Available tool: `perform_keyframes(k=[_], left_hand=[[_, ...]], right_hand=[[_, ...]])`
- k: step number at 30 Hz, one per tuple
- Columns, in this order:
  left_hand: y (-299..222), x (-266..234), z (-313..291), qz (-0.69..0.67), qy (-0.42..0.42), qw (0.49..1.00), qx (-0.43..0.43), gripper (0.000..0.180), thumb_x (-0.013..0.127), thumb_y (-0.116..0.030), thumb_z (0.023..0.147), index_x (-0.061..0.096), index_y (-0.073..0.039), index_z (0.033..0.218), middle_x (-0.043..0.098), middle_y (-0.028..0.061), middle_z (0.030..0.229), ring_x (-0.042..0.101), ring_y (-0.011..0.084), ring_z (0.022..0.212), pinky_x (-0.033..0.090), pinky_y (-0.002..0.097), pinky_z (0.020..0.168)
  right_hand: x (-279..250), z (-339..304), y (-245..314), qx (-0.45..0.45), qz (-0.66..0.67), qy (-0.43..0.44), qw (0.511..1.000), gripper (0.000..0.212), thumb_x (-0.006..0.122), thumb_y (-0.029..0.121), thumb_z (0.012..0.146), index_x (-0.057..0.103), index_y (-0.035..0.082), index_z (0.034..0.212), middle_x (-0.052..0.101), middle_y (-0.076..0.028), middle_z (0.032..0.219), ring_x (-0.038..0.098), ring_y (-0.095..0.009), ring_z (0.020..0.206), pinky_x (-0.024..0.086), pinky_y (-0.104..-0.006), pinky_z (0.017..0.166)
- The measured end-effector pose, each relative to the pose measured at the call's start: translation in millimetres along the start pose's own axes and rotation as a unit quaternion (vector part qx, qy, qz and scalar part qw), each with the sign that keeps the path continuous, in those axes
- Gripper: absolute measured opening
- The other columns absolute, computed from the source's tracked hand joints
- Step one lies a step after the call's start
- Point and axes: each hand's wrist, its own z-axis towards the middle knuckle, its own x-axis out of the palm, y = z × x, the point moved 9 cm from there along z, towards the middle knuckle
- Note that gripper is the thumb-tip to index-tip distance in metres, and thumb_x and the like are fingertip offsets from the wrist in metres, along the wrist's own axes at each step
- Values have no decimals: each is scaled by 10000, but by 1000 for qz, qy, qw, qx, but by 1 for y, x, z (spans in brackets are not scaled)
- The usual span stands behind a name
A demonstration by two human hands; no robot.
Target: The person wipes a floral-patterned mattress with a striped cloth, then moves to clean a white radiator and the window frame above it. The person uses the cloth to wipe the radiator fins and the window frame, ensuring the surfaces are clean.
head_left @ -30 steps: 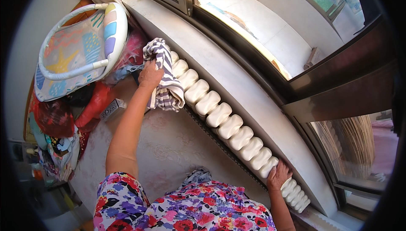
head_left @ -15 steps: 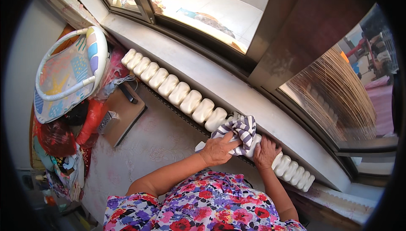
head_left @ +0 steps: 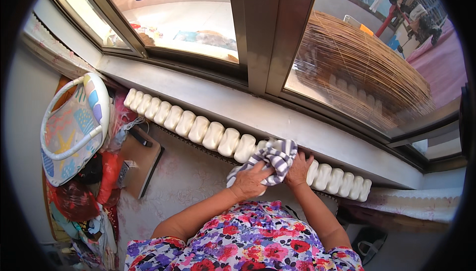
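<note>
A white radiator (head_left: 213, 135) with rounded sections runs slantwise below the window sill. My left hand (head_left: 251, 179) is closed on a bunched cloth (head_left: 279, 159) with grey-purple and white stripes, which lies over several sections and hides them. The cloth hangs down on the near side, to the left of my fingers. Against the cloth's right edge, my right hand (head_left: 298, 169) rests on top of the radiator. Its fingers are a little apart and point toward the sill, with their tips partly hard to make out.
A pale sill (head_left: 233, 87) and dark-framed sliding window (head_left: 263, 37) stand behind the radiator. At left are a padded play mat with hoop (head_left: 74, 127), a brown board (head_left: 140, 162) and red plastic bags (head_left: 74, 199). Outside, a rolled bamboo blind (head_left: 362, 57) lies behind the glass.
The view has turned and shifted. My right hand has come closer to the cloth, now against it. My left hand keeps hold of the cloth, which spreads lower on the near side.
</note>
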Motion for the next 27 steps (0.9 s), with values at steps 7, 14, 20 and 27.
perform_keyframes(k=[7,14,20,27], left_hand=[[68,-84,-19,-131,-163,972,-106,469,632,-134,725,583,-19,1177,580,173,1139,596,334,1018,476,341,865],[109,-83,-44,85,-197,954,-211,522,602,-234,711,554,-72,1205,552,170,1146,578,403,963,480,442,839],[42,-110,8,-411,-82,894,-159,444,580,-57,754,553,-24,1196,635,64,1067,605,162,944,473,289,847],[-246,-424,56,269,-553,695,372,139,637,-64,849,636,-25,982,668,38,891,612,125,797,488,267,747]], right_hand=[[-14,-18,-12,-64,45,-69,995,551,569,262,810,450,48,1304,471,-125,1303,396,-302,1226,215,-586,1028],[-23,-64,-107,-34,4,-83,996,581,564,259,766,464,24,1288,459,-151,1329,394,-329,1234,219,-556,1048],[-34,-60,-102,-32,-4,-125,992,550,583,270,740,509,28,1228,499,-141,1271,426,-322,1193,264,-534,1019],[-37,-66,-109,-13,12,-134,991,535,588,269,746,514,35,1222,508,-134,1266,432,-318,1185,271,-535,1015]])
